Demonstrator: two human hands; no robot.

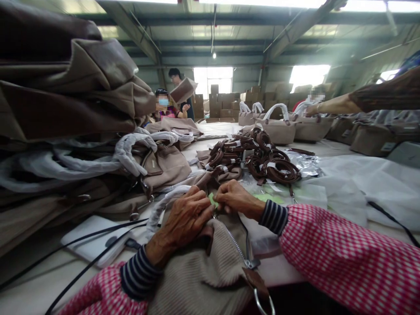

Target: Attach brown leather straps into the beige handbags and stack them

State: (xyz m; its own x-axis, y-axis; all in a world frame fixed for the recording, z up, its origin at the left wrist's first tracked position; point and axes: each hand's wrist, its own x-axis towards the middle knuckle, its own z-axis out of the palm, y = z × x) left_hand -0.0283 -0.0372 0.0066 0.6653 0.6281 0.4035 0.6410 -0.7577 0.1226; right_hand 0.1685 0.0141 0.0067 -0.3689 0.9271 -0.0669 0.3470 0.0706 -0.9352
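Note:
A taupe ribbed handbag (210, 267) lies in front of me, its zipper (234, 243) running toward me to a brown tab with a metal ring. My left hand (185, 218) rests over the bag's far part, fingers bent and closed near the zipper's far end. Beside it, my right hand (234, 197) pinches a small light green slip (213, 201) that sits between the two hands. What lies under my left fingers is hidden. Just beyond the hands is a heap of coiled brown straps (252, 155).
Stacked bags (82, 92) with white-wrapped handles (131, 148) rise at the left. A white flat device (96, 238) and black cords lie below them. More handbags (277, 129) stand at the back right, where another person's arm (357, 98) reaches in. Plastic sheets (374, 179) cover the right side.

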